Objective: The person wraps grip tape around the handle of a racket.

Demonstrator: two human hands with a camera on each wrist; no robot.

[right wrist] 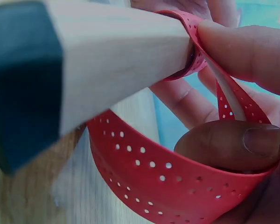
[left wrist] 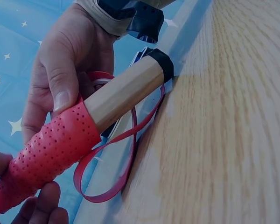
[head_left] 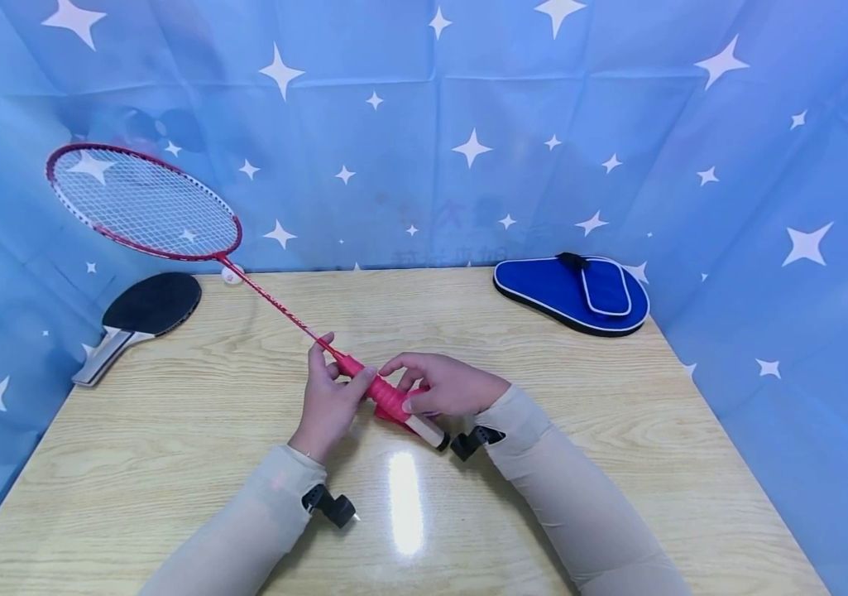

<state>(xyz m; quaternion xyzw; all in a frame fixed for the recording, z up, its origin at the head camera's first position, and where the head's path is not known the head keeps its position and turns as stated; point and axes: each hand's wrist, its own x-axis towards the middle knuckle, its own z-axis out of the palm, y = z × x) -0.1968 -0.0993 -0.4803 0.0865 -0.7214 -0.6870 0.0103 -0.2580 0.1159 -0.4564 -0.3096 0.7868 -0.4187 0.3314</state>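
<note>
A red-and-white badminton racket [head_left: 275, 305] slants over the table, its strung head up at the back left and its handle toward me. Red perforated grip tape [left wrist: 56, 147] covers the upper handle; the butt end is bare wood [left wrist: 126, 91] with a black cap. My left hand [head_left: 328, 404] holds the racket around the top of the handle, thumb on the tape. At the lower edge of the wrapped part, my right hand [head_left: 457, 385] pinches the tape, thumb against the handle. A loose length of tape [right wrist: 149, 163] loops below the handle and past a right finger.
On the wooden table [head_left: 170, 463], a black table tennis paddle [head_left: 155, 303] lies at the back left, with a small white ball [head_left: 233, 275] beside it. A blue paddle case [head_left: 543, 285] lies at the back right. Star-printed blue cloth [head_left: 394, 165] hangs behind.
</note>
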